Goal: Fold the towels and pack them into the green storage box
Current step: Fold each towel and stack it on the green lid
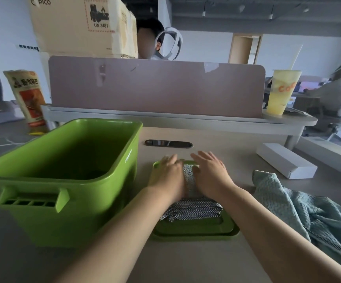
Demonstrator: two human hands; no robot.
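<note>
- My left hand and right hand lie flat, fingers straight, side by side on the patterned towel. Neither grips anything.
- That towel sits folded on the green lid, which lies on the table just right of the box.
- As I judge it, the step is pressing the fold flat before packing. I should press evenly with both palms and smooth outward from the middle, so the layers nearest me, which look a little loose at the edge, line up.
- The lid may slide under a sideways push, so pressing straight down seems safer.
- To lift, I would slip my fingers under both ends and carry the bundle level, or it may spring open.
- The box stands open, and no towel shows in the part of its inside that I can see.
- The teal towel lies crumpled to my right, not yet folded, so the task looks early.
</note>
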